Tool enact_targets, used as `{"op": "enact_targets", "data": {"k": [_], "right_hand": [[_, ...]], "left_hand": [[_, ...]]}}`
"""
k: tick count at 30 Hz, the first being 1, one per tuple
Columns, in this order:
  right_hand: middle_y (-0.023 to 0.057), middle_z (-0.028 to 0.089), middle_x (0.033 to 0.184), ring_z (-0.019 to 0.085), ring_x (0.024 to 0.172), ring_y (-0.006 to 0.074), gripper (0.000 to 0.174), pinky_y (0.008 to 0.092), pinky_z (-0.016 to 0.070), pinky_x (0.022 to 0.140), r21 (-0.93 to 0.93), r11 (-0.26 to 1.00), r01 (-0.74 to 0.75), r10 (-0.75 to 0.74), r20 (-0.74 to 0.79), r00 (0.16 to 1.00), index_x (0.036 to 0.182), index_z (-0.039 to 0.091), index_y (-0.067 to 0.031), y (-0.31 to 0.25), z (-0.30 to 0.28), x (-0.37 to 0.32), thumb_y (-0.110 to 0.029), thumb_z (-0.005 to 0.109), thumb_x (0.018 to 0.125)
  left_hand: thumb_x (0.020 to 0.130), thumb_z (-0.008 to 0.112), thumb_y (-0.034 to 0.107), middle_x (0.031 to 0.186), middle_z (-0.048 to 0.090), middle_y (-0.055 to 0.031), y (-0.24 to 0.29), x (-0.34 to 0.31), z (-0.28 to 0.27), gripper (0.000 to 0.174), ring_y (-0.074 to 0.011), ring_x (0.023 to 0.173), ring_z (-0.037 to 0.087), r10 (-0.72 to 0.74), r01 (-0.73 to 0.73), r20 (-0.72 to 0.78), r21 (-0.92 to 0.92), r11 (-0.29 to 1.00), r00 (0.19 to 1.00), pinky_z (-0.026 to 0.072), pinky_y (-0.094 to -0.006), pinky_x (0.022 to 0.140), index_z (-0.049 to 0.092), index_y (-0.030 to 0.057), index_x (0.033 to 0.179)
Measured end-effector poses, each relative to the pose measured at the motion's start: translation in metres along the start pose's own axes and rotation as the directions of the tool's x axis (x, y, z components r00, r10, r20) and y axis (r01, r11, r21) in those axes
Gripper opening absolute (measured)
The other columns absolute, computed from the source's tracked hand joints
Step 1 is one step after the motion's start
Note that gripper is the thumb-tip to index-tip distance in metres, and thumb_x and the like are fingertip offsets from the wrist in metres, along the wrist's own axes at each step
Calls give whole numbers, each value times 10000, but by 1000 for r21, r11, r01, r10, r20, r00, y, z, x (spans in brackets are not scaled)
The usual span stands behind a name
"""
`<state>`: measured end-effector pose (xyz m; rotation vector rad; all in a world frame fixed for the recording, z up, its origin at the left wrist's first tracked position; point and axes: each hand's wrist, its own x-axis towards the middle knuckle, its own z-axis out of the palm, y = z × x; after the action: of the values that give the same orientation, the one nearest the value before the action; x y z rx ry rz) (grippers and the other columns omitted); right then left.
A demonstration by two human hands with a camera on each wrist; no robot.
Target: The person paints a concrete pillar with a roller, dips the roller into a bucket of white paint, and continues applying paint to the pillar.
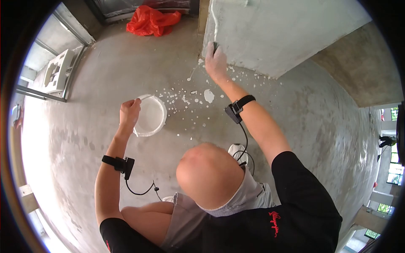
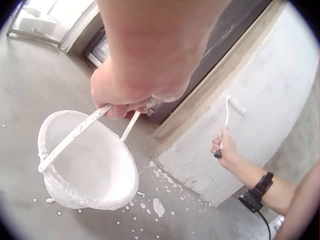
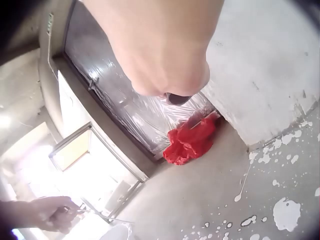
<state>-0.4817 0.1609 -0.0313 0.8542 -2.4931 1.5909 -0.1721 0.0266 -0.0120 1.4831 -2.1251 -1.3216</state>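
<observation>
My left hand grips the white strap handle of a paint bucket. In the left wrist view the bucket hangs tilted below the fist, its inside coated white. My right hand holds a paint roller by its dark-ended handle, arm stretched forward. The white roller head lies up against the pale wall, joined to the grip by a thin bent rod. In the right wrist view only the dark handle end shows under the fist; the roller head is hidden there.
White paint splashes dot the concrete floor between bucket and wall. A red plastic bag lies by a door wrapped in clear film. A white slotted unit stands at the left, and another person is far right.
</observation>
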Motion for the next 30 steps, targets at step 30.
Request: {"op": "enact_targets", "data": {"k": [30], "right_hand": [[251, 623, 698, 660, 710, 391, 438, 483, 493, 604, -407, 893, 195, -126, 190, 974, 956, 488, 89, 77, 74, -54, -340, 407, 987]], "left_hand": [[839, 579, 317, 573, 410, 21, -1, -14, -17, 345, -75, 446, 329, -70, 73, -62, 45, 996, 996, 272, -277, 402, 536, 29, 654]]}}
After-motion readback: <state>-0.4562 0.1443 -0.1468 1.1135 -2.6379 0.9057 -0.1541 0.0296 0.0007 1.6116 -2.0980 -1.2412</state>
